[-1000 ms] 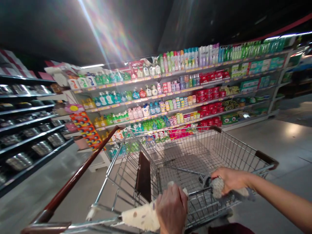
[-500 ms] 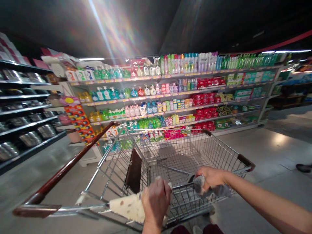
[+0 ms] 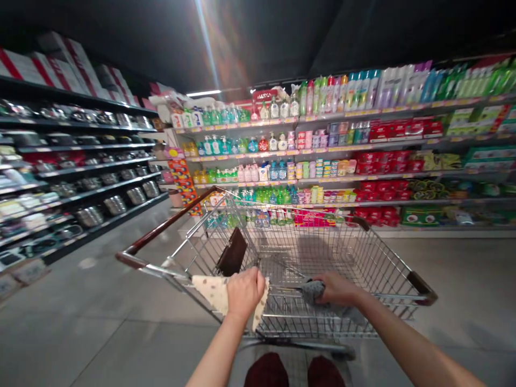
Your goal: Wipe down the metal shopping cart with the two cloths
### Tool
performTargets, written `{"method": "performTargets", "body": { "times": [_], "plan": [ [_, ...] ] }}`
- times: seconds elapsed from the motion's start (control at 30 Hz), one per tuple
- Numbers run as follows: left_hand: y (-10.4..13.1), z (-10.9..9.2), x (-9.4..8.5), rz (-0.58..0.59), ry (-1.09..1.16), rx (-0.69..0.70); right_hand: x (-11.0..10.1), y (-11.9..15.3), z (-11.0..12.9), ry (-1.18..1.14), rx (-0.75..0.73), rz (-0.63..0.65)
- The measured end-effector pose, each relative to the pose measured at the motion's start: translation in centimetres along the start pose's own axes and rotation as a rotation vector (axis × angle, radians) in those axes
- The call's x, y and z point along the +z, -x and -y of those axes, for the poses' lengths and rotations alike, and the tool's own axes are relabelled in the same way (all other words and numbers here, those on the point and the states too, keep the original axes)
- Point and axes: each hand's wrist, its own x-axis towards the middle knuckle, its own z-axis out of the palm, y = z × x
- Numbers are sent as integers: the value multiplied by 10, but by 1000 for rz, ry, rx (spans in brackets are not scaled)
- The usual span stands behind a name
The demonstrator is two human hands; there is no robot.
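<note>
Head view: two bare hands are gripping cloths on the near rim of a shopping cart, which is standing just beneath the grip and spreading out beyond it. The left hand is clenching a cream spotted cloth; the right hand, farther along the same rail, is grasping a bunched grey cloth. Compared with a moment ago, more of the pot shelves is showing left of the grip, and the cream cloth's corners are now hanging on both sides of the fist — neither hand is letting go, so work along the rim appears to be continuing. The cart's long axis is running sideways across the grip — its brown handle lying beyond the left hand, its front end pointing past the right.
</note>
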Motion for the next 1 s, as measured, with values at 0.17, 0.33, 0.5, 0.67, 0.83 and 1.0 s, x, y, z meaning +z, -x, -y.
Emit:
{"method": "performTargets", "body": {
  "times": [0.17,0.33,0.5,0.67,0.83,1.0],
  "plan": [
    [1,-2,-2,28,2,-11,-1,-1,-2,26,1,2],
    [3,-1,-4,42,2,-2,3,3,-2,65,-22,-74],
    [8,2,-9,65,-14,73,6,10,3,128,12,-198],
    [12,37,-26,165,-2,202,5,17,5,121,27,-223],
    [8,90,-44,254,-118,36,6,19,8,99,22,-223],
    [-11,83,-49,486,-88,-11,-1,19,3,8,-25,-165]
  ]
}}
